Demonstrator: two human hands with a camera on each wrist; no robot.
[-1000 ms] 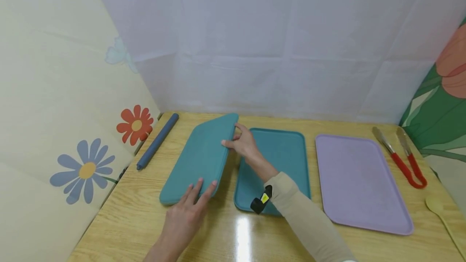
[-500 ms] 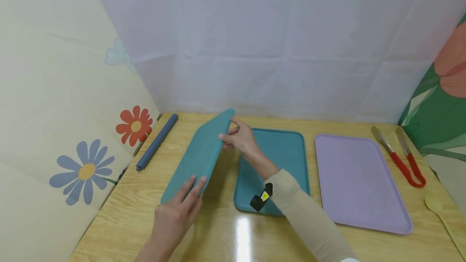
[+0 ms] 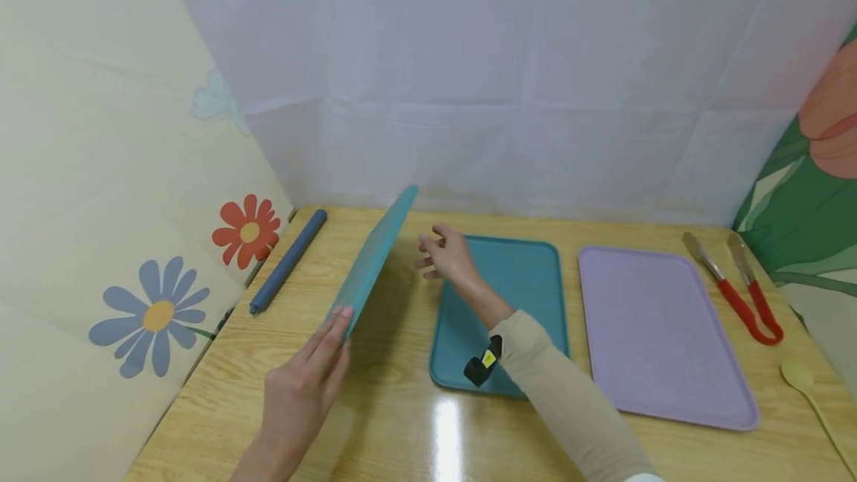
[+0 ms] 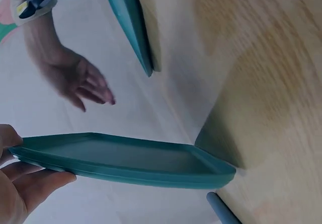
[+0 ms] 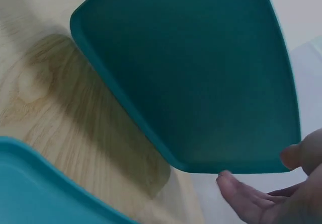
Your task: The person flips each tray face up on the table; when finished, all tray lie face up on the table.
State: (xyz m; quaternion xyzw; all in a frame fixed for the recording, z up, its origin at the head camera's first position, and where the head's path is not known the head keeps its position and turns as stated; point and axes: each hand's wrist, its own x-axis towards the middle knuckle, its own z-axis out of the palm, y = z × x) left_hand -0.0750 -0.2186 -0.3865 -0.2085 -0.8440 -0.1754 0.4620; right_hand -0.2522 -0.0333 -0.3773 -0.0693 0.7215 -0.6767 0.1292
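My left hand (image 3: 301,385) pinches the near end of a teal rectangular tray (image 3: 375,255), thumb on one face and fingers on the other. The tray stands steeply tilted above the table, almost edge-on in the head view. Its rimmed inner side (image 5: 191,73) fills much of the right wrist view. Beside its far end, my right hand (image 3: 455,255) hangs with loosely bent fingers, apart from the tray and holding nothing. Below the right forearm, a second teal tray (image 3: 518,281) lies flat, partly covered by the arm and its wrist camera.
To the right lies a flat purple tray (image 3: 659,341). Beyond it are red-handled metal tongs (image 3: 739,303) and a yellowish spoon (image 3: 799,376). A dark blue rod (image 3: 289,262) lies at the left table edge. A pale cloth (image 3: 428,95) hangs behind the table.
The left hand has turned the teal tray from a shallow slant to nearly upright and drawn slightly left. The right hand has let go of the tray's edge.
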